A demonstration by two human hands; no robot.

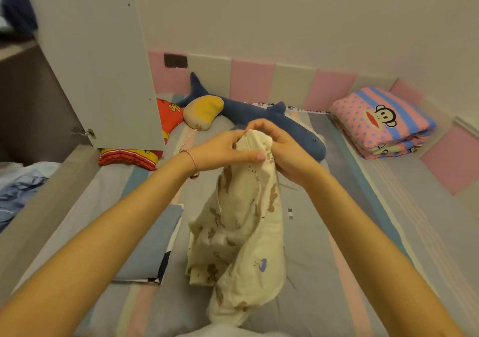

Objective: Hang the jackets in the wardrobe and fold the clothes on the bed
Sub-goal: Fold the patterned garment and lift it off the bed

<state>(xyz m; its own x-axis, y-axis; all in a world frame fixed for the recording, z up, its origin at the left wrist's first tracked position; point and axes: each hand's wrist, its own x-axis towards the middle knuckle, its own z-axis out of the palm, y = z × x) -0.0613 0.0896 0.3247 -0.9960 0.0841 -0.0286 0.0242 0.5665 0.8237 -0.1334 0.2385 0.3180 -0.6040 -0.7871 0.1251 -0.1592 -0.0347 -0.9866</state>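
The bed [337, 246] fills most of the room from where I stand, with the wardrobe door [103, 64] swung open over its far left corner. The cream printed garment [246, 233] hangs in the middle of it all. It is held up by its top edge while its lower end slumps in a heap on the mattress at the near side. Its long axis runs from the hands at the far end down towards the person. The gripped end points up and away, but I cannot tell whether that end is the collar or the hem. Just left of it lies a folded blue cloth [153, 238], close but not touching. The left hand [220, 150] and right hand [282, 150] sit almost together at the top. The left thumb is pressed flat along the cloth, and the right hand's fingers [261, 126] curl over the edge and pinch it. Because the two grips are so close, the garment hangs like a rope rather than a sheet. I reckon laying it down like this would fold creases into it. If it swung left, the dragging lower end could also ruffle the folded cloth.
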